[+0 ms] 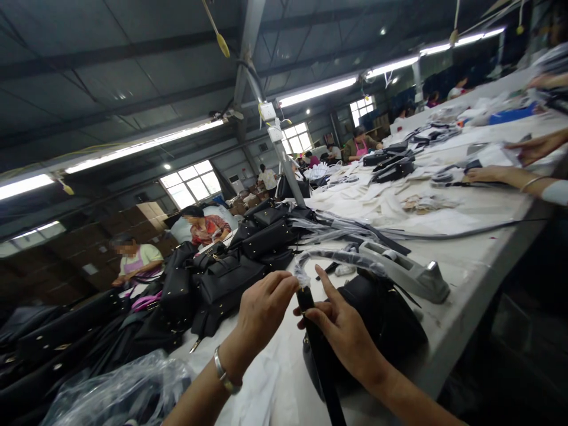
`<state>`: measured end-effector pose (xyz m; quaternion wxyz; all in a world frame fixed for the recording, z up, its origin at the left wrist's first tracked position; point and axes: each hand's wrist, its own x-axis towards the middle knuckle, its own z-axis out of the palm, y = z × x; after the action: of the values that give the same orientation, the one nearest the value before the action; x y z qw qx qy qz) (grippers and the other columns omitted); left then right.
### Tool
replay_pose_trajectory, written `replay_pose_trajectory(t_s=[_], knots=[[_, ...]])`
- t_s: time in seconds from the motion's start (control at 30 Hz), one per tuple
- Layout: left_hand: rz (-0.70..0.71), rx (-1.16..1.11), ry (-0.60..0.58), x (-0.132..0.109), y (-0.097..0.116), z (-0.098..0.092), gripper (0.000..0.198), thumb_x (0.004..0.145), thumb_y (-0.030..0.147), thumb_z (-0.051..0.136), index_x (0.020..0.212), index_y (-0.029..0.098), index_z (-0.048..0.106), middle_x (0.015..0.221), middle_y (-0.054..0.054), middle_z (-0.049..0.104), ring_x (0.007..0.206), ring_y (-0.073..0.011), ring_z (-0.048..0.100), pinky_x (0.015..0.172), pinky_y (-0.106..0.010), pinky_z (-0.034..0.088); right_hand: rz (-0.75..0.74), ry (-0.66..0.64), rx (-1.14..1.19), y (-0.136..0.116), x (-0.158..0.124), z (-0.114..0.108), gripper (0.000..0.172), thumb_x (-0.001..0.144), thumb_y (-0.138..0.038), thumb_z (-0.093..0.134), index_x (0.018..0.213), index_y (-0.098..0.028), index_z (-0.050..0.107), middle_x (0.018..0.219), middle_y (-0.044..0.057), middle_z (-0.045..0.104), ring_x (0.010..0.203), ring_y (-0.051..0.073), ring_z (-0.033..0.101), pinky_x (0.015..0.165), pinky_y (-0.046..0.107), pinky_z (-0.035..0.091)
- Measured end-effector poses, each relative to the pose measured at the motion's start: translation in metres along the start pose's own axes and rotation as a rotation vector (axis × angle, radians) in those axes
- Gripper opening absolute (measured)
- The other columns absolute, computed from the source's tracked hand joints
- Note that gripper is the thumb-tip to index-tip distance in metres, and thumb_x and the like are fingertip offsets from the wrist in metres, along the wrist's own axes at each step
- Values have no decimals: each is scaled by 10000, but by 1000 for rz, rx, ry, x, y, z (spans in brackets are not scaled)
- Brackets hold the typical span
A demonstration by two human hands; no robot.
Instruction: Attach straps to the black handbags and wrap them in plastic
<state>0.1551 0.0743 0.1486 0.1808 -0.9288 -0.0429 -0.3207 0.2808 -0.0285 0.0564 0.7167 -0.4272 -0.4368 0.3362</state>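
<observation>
Far left of the left hand lies a crumpled plastic bag, beside a pile of black bags. The left hand pinches the clear wrapping at the top of a black strap. The right hand grips the strap just below, forefinger stretched out. Behind the right hand sits a black bag, and beyond it a tape dispenser on the white table.

The hall is lit dimly from above by long white fluorescent ceiling tubes and pale windows, which are blown out to glare. Detail is lost in the narrow black leather strap and the heaped black leather bags, and straight lines are bent towards the edges.
</observation>
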Motion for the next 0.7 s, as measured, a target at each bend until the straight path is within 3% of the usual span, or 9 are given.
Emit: replay_pose_trajectory(t_s=[0.23, 0.37, 0.43, 0.6, 0.7], knots=[[66, -53, -56, 0, 8, -7, 163, 961, 112, 505, 960, 207, 637, 915, -18, 714, 739, -150, 671, 627, -226, 492, -190, 8, -294, 5, 2, 4, 810, 973, -452, 538, 1600, -196, 94, 756, -36, 730, 686, 175, 692, 690, 248, 513], [-126, -63, 3, 1, 6, -9, 106, 958, 140, 539, 926, 185, 630, 924, -30, 704, 762, -148, 681, 661, -226, 517, -303, -23, -455, 8, 2, 8, 757, 990, -437, 519, 1597, -202, 132, 776, -32, 713, 646, 152, 653, 679, 223, 484], [-149, -63, -9, -1, 8, -11, 97, 961, 150, 543, 933, 175, 631, 940, -36, 705, 773, -148, 691, 673, -225, 534, -322, -22, -477, 8, 0, 9, 740, 999, -428, 505, 1597, -202, 132, 781, -30, 714, 658, 153, 659, 670, 217, 476], [4, 83, -76, -6, 15, -22, 200, 976, 153, 508, 1126, 152, 641, 1032, -86, 728, 838, -205, 727, 646, -263, 584, -309, 14, -497, 9, -4, 14, 723, 989, -437, 517, 1586, -192, 192, 801, -4, 753, 669, 180, 692, 665, 243, 483], [126, 223, -60, -6, 19, -28, 218, 982, 121, 466, 1097, 108, 651, 985, -112, 739, 805, -236, 729, 612, -302, 594, -272, 48, -509, 10, -4, 16, 717, 970, -466, 539, 1572, -191, 260, 791, 13, 758, 662, 204, 707, 659, 267, 488]])
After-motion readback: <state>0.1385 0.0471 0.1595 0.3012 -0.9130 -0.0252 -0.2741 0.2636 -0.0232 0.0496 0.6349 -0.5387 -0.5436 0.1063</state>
